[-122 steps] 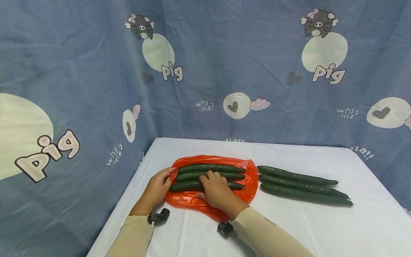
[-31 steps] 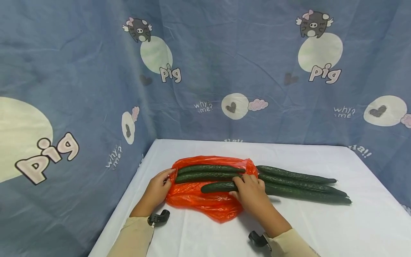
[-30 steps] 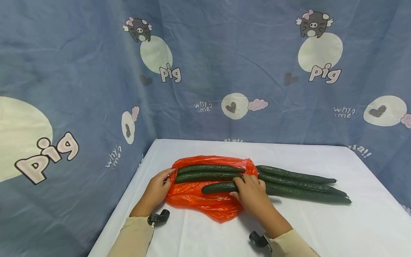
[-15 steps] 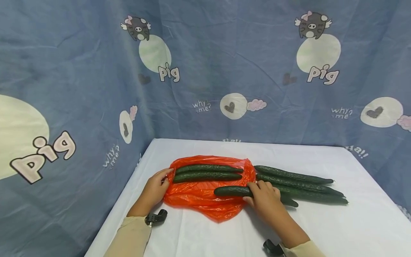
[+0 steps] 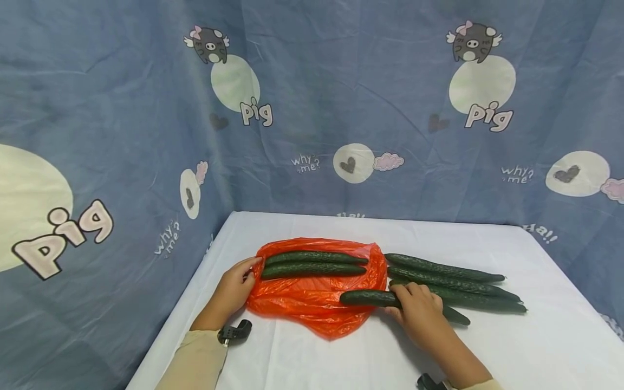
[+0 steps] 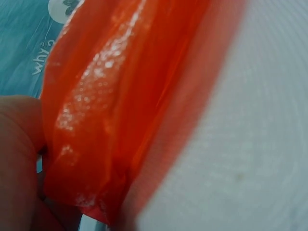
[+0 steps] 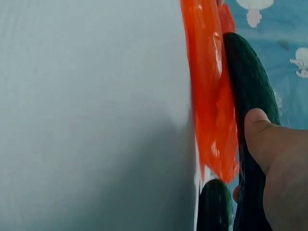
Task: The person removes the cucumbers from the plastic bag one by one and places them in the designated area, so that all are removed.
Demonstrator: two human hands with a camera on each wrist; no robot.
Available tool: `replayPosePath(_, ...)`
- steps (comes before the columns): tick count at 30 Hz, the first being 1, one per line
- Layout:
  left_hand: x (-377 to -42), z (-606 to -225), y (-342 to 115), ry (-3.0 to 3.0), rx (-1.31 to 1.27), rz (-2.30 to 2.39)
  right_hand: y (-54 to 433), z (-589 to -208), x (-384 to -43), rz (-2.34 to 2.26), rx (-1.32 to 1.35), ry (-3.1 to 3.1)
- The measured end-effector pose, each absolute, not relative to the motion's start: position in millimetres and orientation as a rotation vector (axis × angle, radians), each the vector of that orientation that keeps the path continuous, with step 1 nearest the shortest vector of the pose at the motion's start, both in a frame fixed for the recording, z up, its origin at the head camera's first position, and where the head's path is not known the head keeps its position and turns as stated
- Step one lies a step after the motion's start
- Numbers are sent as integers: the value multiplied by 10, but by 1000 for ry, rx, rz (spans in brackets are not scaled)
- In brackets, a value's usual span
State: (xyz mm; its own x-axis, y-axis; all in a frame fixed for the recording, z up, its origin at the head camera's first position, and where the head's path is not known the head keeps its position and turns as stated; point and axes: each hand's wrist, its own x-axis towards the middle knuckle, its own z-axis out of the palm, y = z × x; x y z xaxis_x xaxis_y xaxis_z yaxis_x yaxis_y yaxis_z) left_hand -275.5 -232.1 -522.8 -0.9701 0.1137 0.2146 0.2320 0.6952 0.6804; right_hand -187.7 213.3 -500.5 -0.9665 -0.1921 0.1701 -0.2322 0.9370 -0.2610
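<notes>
My right hand (image 5: 420, 313) grips a dark green cucumber (image 5: 368, 297) round its middle. The cucumber's left end overlaps the right edge of a red plastic bag (image 5: 302, 298), and its right end points toward the front right. In the right wrist view the thumb (image 7: 260, 132) presses along the cucumber's side. My left hand (image 5: 233, 287) pinches the bag's left edge, and the left wrist view shows the red film (image 6: 106, 120) by the thumb and fingers. Two cucumbers (image 5: 314, 269) lie side by side on the bag.
To the right, three more cucumbers (image 5: 468, 284) lie in a slanted row on the white-covered table (image 5: 487, 352). The held cucumber and my right hand partly cover the nearest one. A blue printed curtain (image 5: 292, 206) stands behind and to the left.
The front cucumber lay on the bag with the other two; my right hand has taken hold of it and drawn it right and toward me. The left hand keeps its place at the bag.
</notes>
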Motion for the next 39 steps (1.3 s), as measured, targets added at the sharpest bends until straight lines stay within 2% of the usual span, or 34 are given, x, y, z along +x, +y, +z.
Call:
replayPosePath(10, -2743, -5230, -2344, -2742, -283, -1148, 2358, -5049, -1878, 419, 398, -2939)
replayPosePath(39, -2764, -5264, -2335, -2750, -263, -1166, 2746, -5075, -1851, 453, 265, -2961)
